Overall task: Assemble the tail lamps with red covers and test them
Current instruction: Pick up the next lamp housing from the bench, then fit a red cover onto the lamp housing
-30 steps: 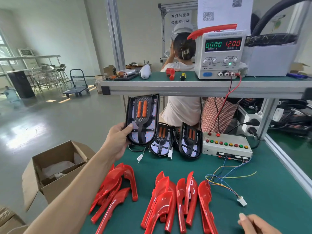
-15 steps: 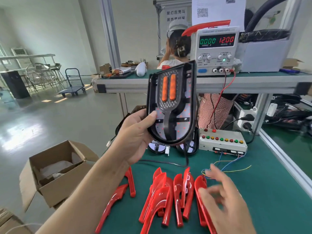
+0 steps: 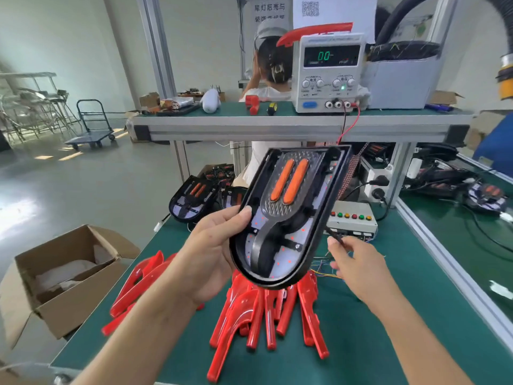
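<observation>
My left hand (image 3: 211,257) grips a black tail lamp (image 3: 286,215) by its left edge and holds it tilted above the green bench. The lamp has two orange bars near its top and a white inner face with red dots. My right hand (image 3: 355,268) pinches the lamp's thin black wire just right of the housing. Several red covers (image 3: 249,315) lie on the mat under the lamp, with more red covers (image 3: 133,284) to the left. Two other black lamps (image 3: 191,198) rest at the bench's far left.
A grey test box (image 3: 352,220) with coloured buttons sits behind my right hand, coloured wires trailing from it. The power supply (image 3: 329,70) stands on the upper shelf (image 3: 277,126). An open cardboard box (image 3: 61,276) stands left of the bench. A person sits beyond the shelf.
The left hand brought the lamp from the back row up and then nearer, tilted right. The right hand rose from the bench's edge and took the lamp's wire.
</observation>
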`<action>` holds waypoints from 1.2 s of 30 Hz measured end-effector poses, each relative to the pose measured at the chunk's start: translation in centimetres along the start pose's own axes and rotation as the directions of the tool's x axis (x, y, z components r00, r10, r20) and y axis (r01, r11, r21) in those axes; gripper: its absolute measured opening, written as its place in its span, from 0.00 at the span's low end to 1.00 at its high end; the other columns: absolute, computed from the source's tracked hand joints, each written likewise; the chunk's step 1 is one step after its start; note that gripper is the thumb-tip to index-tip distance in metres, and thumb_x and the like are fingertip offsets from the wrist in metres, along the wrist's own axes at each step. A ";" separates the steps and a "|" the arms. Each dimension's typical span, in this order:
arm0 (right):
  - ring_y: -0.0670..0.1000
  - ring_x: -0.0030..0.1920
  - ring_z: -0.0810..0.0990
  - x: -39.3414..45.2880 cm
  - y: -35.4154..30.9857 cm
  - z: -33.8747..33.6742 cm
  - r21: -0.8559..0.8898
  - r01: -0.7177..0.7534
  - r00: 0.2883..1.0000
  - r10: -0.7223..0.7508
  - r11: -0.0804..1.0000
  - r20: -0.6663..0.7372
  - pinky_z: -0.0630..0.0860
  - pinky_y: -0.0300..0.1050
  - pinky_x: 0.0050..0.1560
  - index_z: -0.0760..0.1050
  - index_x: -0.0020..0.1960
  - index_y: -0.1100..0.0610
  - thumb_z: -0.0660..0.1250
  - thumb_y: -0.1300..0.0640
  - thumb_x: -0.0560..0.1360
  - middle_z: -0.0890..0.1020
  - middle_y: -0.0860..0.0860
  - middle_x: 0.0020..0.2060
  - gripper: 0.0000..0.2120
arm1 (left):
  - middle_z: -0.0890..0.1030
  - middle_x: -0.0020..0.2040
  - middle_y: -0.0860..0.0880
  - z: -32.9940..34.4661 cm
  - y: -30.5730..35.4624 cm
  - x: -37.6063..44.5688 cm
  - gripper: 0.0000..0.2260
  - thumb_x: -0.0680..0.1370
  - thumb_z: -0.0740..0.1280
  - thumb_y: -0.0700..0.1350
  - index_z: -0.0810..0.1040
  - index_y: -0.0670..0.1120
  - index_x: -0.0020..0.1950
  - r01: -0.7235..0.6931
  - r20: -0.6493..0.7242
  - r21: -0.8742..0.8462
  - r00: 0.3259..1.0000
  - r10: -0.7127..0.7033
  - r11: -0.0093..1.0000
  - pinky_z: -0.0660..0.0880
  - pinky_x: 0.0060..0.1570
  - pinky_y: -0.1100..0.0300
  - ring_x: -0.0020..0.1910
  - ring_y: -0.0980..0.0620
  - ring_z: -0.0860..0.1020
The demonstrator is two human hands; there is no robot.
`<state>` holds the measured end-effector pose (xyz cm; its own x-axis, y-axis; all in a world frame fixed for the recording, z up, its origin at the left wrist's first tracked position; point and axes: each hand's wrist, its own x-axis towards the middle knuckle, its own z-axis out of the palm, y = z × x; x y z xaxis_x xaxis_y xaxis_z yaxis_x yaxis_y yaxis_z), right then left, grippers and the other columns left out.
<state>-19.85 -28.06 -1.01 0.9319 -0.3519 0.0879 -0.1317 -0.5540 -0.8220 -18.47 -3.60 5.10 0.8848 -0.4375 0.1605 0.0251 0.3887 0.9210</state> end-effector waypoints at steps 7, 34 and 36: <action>0.44 0.54 0.78 -2.3 -0.4 -0.5 -0.198 0.579 0.766 -0.611 0.791 -0.199 0.73 0.32 0.55 0.79 0.55 0.53 0.69 0.69 0.74 0.75 0.42 0.53 0.15 | 0.87 0.44 0.43 -0.6 -2.2 1.2 0.21 0.84 0.58 0.47 0.88 0.42 0.42 0.125 -0.258 -0.284 0.945 -0.202 0.951 0.81 0.33 0.59 0.37 0.49 0.86; 0.52 0.25 0.59 -2.7 -2.1 -4.5 0.945 -0.259 0.819 -0.565 -0.201 0.104 0.58 0.45 0.30 0.61 0.26 0.54 0.63 0.46 0.81 0.53 0.49 0.21 0.27 | 0.79 0.66 0.38 2.2 -5.4 2.1 0.16 0.83 0.64 0.49 0.78 0.43 0.67 -0.129 0.051 -0.144 0.989 0.137 0.981 0.71 0.69 0.42 0.65 0.42 0.77; 0.53 0.27 0.61 -2.9 -2.5 -4.5 0.896 -0.338 0.761 -0.643 -0.287 0.082 0.58 0.48 0.32 0.62 0.28 0.55 0.59 0.47 0.83 0.53 0.49 0.22 0.26 | 0.79 0.67 0.40 3.1 -5.2 2.3 0.16 0.82 0.65 0.49 0.78 0.44 0.68 -0.134 0.110 -0.183 0.982 0.156 0.974 0.73 0.68 0.48 0.66 0.44 0.77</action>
<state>-23.71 -29.09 3.31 0.8218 0.1500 0.5496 0.0252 0.9542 -0.2982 -18.02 -9.11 1.74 0.8211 -0.4585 0.3400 -0.0086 0.5856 0.8105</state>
